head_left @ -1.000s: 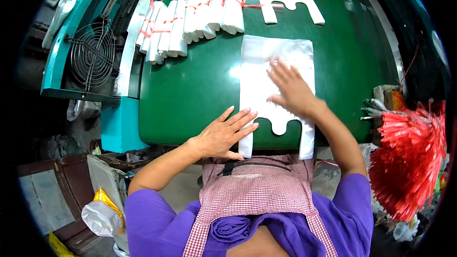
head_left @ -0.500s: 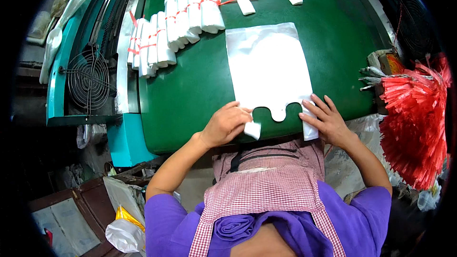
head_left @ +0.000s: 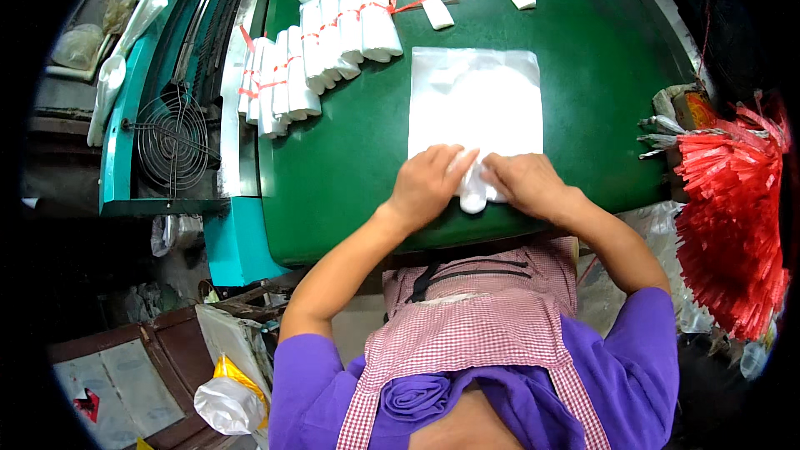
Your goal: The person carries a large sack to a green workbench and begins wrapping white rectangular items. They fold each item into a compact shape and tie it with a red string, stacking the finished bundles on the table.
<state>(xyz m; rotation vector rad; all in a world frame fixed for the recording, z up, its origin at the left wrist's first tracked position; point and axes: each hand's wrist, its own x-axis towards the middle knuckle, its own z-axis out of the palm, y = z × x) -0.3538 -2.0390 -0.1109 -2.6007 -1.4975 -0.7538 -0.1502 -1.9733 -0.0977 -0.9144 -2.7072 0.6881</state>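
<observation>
Both hands, left hand and right hand, grip the bunched near edge of a flat white plastic bag stack lying on the green tabletop; tied white bag bundles lie beyond, red plastic strings at right.

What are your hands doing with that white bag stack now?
Both hands, left and right, gripping the near end of the white bag stack. Stack flat on green table. Nothing in the way.

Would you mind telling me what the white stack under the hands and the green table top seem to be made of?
The white stack looks like thin plastic film, likely carrier bags: slightly glossy, faintly translucent, bunching softly where the left hand and right hand gather its near end. The green table top looks like a smooth, hard, painted or coated surface with a dull sheen; whether metal or board lies beneath cannot be told.
</observation>
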